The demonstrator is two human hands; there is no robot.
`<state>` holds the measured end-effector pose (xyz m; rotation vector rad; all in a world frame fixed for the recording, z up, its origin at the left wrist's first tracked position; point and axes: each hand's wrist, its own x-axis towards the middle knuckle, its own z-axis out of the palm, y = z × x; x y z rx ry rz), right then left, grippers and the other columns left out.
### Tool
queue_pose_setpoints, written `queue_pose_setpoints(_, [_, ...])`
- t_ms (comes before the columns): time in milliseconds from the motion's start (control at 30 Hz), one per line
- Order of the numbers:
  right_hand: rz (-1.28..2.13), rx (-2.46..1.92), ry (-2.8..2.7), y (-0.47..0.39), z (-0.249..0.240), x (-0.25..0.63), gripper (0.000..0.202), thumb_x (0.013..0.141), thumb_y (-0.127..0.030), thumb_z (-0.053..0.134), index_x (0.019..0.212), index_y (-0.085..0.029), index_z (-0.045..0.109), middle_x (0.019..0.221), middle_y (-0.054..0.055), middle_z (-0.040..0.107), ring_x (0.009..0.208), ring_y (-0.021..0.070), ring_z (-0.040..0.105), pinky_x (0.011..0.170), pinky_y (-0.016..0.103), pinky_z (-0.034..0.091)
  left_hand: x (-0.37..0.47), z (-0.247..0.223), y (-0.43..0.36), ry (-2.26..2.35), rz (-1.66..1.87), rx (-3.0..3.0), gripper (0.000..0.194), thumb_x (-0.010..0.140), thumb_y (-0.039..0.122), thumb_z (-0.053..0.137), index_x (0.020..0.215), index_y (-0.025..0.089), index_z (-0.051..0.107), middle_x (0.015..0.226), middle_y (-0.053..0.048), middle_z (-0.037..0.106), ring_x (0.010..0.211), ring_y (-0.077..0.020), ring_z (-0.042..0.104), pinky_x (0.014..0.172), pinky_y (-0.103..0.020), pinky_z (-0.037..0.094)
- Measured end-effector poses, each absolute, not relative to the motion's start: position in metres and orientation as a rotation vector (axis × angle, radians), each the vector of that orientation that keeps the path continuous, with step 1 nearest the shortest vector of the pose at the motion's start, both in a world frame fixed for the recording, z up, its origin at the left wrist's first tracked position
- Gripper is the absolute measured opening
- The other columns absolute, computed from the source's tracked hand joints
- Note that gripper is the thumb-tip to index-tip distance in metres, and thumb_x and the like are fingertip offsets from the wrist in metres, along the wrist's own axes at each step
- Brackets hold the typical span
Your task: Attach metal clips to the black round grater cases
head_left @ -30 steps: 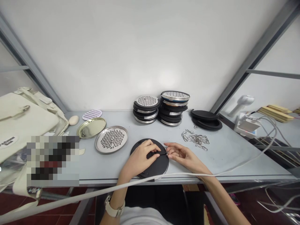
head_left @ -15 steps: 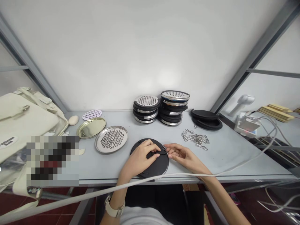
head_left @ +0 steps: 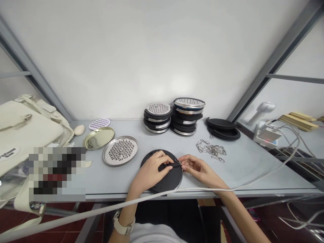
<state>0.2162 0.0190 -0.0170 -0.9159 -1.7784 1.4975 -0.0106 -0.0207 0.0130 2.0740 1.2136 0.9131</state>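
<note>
A round black disc (head_left: 170,180) lies flat at the table's front edge. My left hand (head_left: 153,170) rests on it, thumb and fingers closed on a thin black strap at its middle. At the disc's right rim, my right hand (head_left: 196,168) pinches a small metal clip (head_left: 178,162) between thumb and fingertips. The clip touches or nearly touches the strap's end; whether they are joined is too small to tell. To the right lies a loose pile of similar metal clips (head_left: 215,150).
Two stacks of round graters (head_left: 158,109) stand by the wall. Black round covers (head_left: 224,130) are at the right. A grater plate (head_left: 120,150), a gold lid (head_left: 98,138) and a pale bag (head_left: 32,125) are at the left. A white cable (head_left: 101,210) crosses in front.
The metal clip has turned slightly in my right hand's fingers at the disc's rim. My left hand has stayed in place.
</note>
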Motion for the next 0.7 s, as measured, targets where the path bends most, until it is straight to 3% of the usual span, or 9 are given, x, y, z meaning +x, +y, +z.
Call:
queue_pose_setpoints(467, [1.522, -0.892, -1.714, 0.0170, -0.0140, 0.2112, 0.027, 0.088, -0.035, 0.062, 0.108, -0.018, 0.055, 0.076, -0.001, 0.055, 0.070, 0.0120, 0.055, 0.066, 0.025, 0.047, -0.0107, 0.0126, -0.0208, 1.224, 0.903, 2.083, 0.016, 0.089, 0.018, 0.056, 0.100, 0.024, 0.065, 0.098, 0.000, 0.058, 0.092, -0.0142, 0.057, 0.085, -0.027, 0.044])
queue_pose_setpoints(700, [1.469, -0.904, -1.713, 0.0175, -0.0160, 0.2098, 0.033, 0.088, -0.037, 0.061, 0.114, -0.018, 0.052, 0.077, -0.001, 0.054, 0.068, 0.0120, 0.054, 0.064, 0.026, 0.047, -0.0105, 0.0119, -0.0197, 1.219, 0.908, 2.082, 0.016, 0.088, 0.018, 0.056, 0.101, 0.024, 0.065, 0.098, 0.000, 0.057, 0.092, -0.0137, 0.058, 0.085, -0.026, 0.044])
